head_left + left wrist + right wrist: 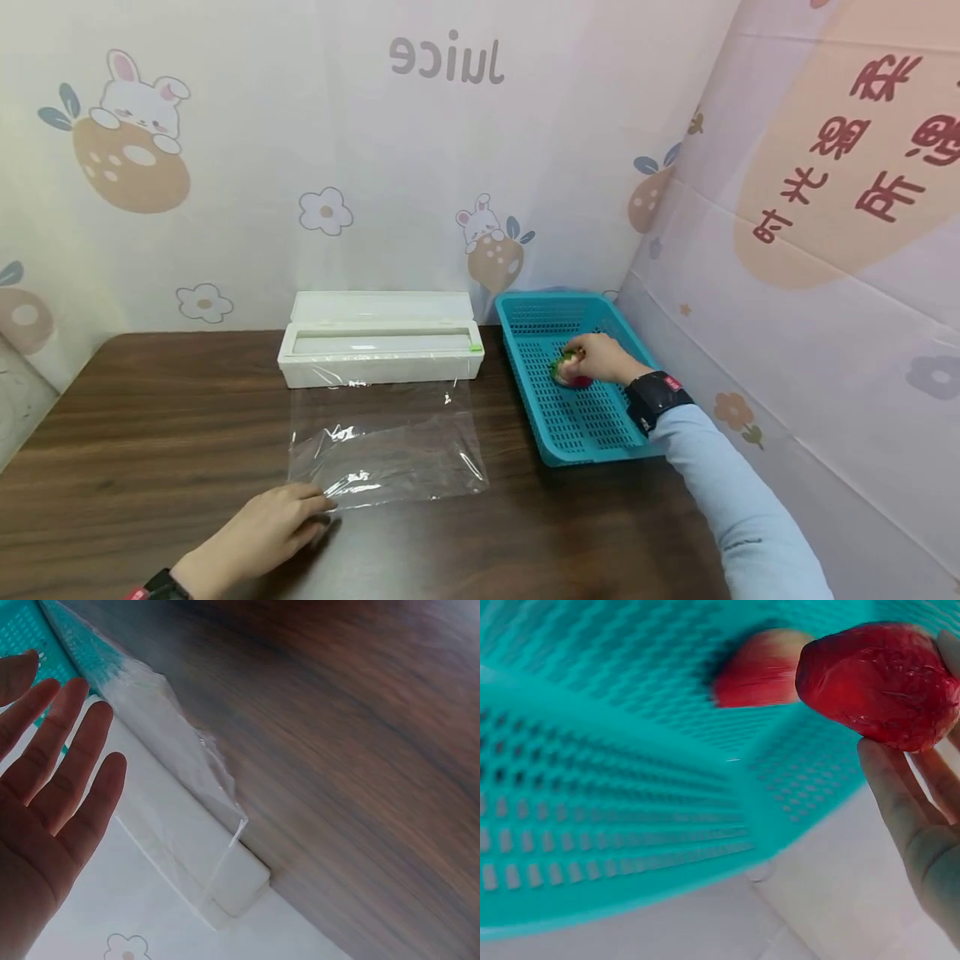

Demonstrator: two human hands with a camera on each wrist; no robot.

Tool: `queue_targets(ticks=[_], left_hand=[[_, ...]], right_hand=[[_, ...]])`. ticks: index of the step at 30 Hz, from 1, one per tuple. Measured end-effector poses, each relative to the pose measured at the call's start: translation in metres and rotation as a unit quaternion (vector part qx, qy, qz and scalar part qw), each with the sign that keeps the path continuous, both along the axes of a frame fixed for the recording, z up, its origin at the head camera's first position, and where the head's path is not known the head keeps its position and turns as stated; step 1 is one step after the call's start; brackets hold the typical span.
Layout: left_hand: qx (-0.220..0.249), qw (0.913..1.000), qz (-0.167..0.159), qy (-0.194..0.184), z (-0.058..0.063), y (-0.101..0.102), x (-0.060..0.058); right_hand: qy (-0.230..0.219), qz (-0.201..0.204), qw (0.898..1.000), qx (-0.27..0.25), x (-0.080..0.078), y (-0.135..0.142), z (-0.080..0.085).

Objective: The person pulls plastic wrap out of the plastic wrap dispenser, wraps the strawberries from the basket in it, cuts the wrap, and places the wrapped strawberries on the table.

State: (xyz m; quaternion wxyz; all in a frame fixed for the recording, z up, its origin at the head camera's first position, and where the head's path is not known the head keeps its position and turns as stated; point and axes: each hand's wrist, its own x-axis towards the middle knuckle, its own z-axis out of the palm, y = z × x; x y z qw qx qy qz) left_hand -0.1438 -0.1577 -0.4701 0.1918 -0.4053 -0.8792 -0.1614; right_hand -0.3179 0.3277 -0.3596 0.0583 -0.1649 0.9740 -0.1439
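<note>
My right hand (603, 360) reaches into the blue-green basket (542, 437) and grips a glossy red fruit (877, 686) between thumb and fingers; its exact kind is unclear. Another red fruit with a pale end (761, 667) lies blurred in the basket in the right wrist view. On the table, my left hand (273, 525) has its fingertips at the near left corner of a sheet of clear plastic film (397, 454). Its fingers are loosely extended in the left wrist view. The film comes out of a white dispenser box (382, 372) with its lid raised.
The dark wooden table (142, 433) carries the box at the back middle and the basket at the right. Patterned cloth walls (375, 150) rise behind the table and along its right side. A small green slider (476, 347) sits at the box's right end.
</note>
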Motion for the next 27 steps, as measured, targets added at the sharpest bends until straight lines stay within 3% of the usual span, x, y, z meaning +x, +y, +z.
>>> queue_targets(ticks=[3, 6, 11, 15, 17, 19, 20, 22, 24, 26, 27], left_hand=[[-0.008, 0.9991, 0.040, -0.013, 0.004, 0.005, 0.002], [-0.012, 0.9955, 0.087, -0.035, 0.008, 0.011, 0.003], [0.017, 0.9915, 0.115, -0.059, 0.016, 0.021, 0.001], [0.078, 0.9882, 0.099, -0.087, 0.023, 0.035, -0.008], [0.129, 0.9792, 0.083, -0.133, 0.026, 0.045, -0.014], [0.201, 0.9553, 0.066, -0.207, 0.030, 0.057, -0.022], [0.240, 0.9367, 0.061, -0.248, 0.031, 0.063, -0.026], [0.317, 0.8877, 0.051, -0.330, 0.032, 0.075, -0.033], [0.373, 0.8401, 0.053, -0.390, 0.033, 0.086, -0.038], [0.398, 0.8098, 0.061, -0.427, 0.031, 0.094, -0.039], [0.402, 0.8032, 0.067, -0.434, 0.031, 0.097, -0.038]], right_hand=[[0.004, -0.046, 0.997, -0.070, 0.008, -0.013, 0.016], [-0.014, -0.089, 0.983, -0.161, 0.021, -0.032, 0.029], [-0.080, -0.118, 0.936, -0.323, 0.052, -0.082, 0.040], [-0.139, -0.098, 0.896, -0.411, 0.077, -0.123, 0.030], [-0.177, -0.095, 0.871, -0.448, 0.088, -0.140, 0.019], [-0.216, -0.099, 0.848, -0.474, 0.096, -0.153, 0.007], [-0.228, -0.104, 0.841, -0.480, 0.099, -0.160, 0.000], [-0.246, -0.106, 0.829, -0.491, 0.103, -0.171, -0.012], [-0.253, -0.109, 0.825, -0.494, 0.106, -0.180, -0.022], [-0.254, -0.110, 0.823, -0.496, 0.108, -0.188, -0.031], [-0.254, -0.109, 0.823, -0.496, 0.109, -0.191, -0.034]])
